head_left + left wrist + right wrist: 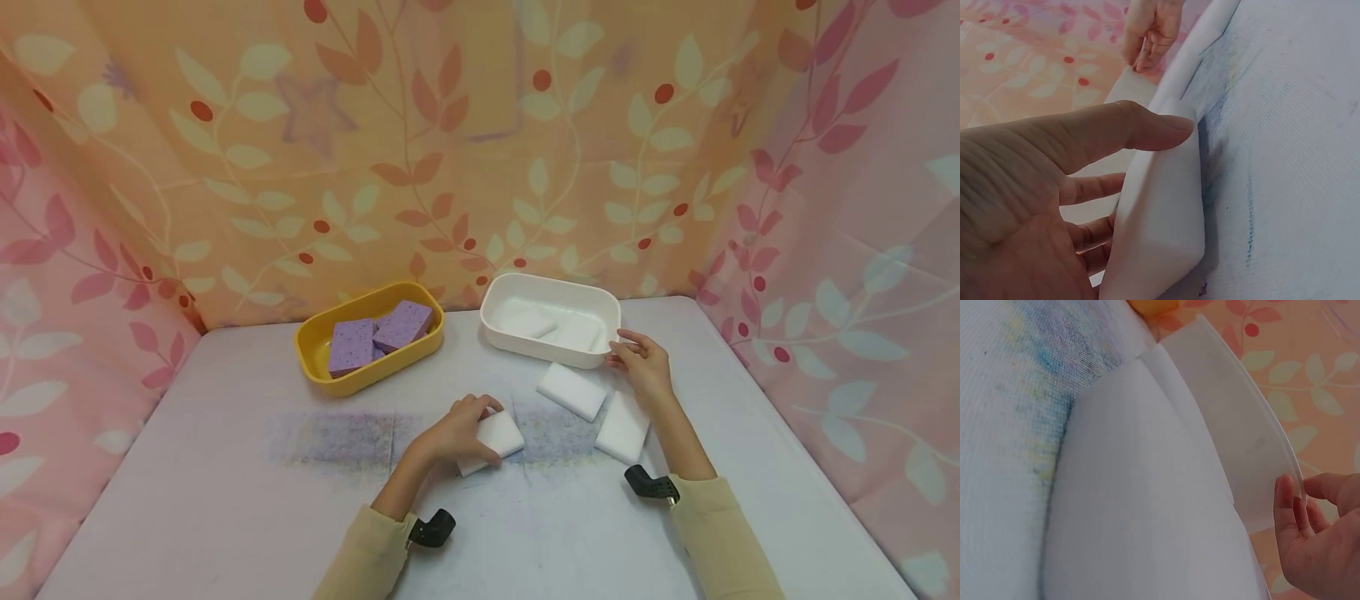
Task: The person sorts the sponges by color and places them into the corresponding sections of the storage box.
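Observation:
My left hand [459, 432] grips a white sponge block [501, 435] by its edges over the stained strip of the table. Its thumb lies along one edge in the left wrist view, and the fingers are on the opposite side of the block [1163, 206]. My right hand [643, 362] pinches the right end of a white tray [536, 347] at its rim; the right wrist view shows thumb and fingers on the tray wall [1222, 412]. Inside that tray lie white blocks [528, 322]. Two more white blocks, one near [572, 391] and one farther right [624, 427], lie before it.
A yellow tray [375, 377] holding several purple sponges [351, 347] stands at the back left. Purple-blue stains [337, 437] run across the white tablecloth [225, 517]. Patterned curtains [480, 167] enclose the back and sides.

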A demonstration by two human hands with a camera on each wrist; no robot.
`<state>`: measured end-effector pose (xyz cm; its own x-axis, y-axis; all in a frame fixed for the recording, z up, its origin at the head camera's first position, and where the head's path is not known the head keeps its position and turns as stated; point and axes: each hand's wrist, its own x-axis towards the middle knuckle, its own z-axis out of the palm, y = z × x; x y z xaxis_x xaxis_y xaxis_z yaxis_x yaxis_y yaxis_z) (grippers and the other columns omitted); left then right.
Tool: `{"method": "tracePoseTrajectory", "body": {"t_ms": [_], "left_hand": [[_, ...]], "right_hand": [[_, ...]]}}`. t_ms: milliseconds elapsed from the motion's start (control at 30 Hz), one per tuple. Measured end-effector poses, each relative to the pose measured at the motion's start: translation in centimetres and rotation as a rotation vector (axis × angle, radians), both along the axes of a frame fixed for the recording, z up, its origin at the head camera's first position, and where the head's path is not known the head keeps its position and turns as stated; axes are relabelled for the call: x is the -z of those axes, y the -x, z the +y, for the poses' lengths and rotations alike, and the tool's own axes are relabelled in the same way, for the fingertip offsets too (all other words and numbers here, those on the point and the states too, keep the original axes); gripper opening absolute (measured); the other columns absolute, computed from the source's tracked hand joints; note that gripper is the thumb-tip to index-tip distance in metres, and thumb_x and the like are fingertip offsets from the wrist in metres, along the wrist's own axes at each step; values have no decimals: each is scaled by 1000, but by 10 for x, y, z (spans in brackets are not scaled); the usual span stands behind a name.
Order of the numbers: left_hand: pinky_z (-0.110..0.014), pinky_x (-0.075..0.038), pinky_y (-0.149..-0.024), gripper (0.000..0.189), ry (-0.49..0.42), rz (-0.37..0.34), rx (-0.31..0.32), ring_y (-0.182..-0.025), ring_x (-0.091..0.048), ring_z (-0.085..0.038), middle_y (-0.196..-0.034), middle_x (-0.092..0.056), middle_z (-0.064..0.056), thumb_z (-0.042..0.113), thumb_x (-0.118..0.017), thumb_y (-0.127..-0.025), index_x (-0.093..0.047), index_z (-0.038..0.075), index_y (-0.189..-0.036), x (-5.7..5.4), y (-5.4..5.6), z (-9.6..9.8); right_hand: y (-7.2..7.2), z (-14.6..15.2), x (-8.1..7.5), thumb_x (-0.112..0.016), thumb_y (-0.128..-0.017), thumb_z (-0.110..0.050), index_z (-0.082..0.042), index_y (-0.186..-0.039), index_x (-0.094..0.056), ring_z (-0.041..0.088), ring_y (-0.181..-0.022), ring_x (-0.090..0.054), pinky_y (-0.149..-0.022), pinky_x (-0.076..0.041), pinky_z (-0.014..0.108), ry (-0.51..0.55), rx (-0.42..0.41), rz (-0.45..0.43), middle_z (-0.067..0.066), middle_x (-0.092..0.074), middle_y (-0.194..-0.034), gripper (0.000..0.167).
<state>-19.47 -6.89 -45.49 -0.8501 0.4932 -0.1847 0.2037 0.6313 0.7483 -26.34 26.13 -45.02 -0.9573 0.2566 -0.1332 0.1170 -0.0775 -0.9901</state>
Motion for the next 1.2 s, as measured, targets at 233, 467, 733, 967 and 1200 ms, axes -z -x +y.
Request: {"method": "tracePoseTrajectory", "body": {"t_ms": [233, 467, 733, 967, 1200], "left_hand": [[-43, -49, -96, 71, -15, 11, -9, -115, -51, -25, -123, -57, -11, 18, -95, -77, -61, 10, -139, 2, 1, -2], [-43, -50, -98, 71, -30, 33, -15, -115, -54, -28, -123, -58, -13, 17, -93, -78, -61, 8, -141, -4, 1, -5], [-47, -51, -103, 68, -41, 52, -48, -118, -58, -31, -127, -64, -14, 19, -91, -81, -63, 2, -140, -6, 2, -8], [-46, -52, -101, 64, -59, 92, -117, -114, -59, -28, -125, -65, -13, 20, -91, -82, -65, 2, -138, -9, 6, -12], [-47, -50, -102, 64, -72, 113, -133, -114, -57, -29, -127, -64, -15, 18, -90, -83, -65, 1, -139, -18, 12, -7]], "right_hand": [[-1, -2, -3, -63, -104, -4, 9, -152, -45, 2, -67, -68, -74, -61, 17, 6, -11, 6, -8, -66, -83, 53], [-2, -2, -4, -63, -104, -4, 9, -153, -43, 2, -67, -68, -75, -62, 17, 13, -14, 0, -8, -67, -83, 54], [-1, -1, -3, -63, -104, -3, 10, -153, -43, 2, -67, -68, -73, -61, 16, 17, -17, 9, -7, -67, -84, 55], [-2, -1, -1, -63, -104, -4, 10, -152, -43, 2, -68, -68, -73, -61, 16, 27, -11, 18, -8, -67, -83, 54], [-1, -2, 0, -64, -104, -4, 11, -151, -44, 2, -68, -68, -73, -61, 16, 26, 0, 20, -5, -67, -84, 53]]}}
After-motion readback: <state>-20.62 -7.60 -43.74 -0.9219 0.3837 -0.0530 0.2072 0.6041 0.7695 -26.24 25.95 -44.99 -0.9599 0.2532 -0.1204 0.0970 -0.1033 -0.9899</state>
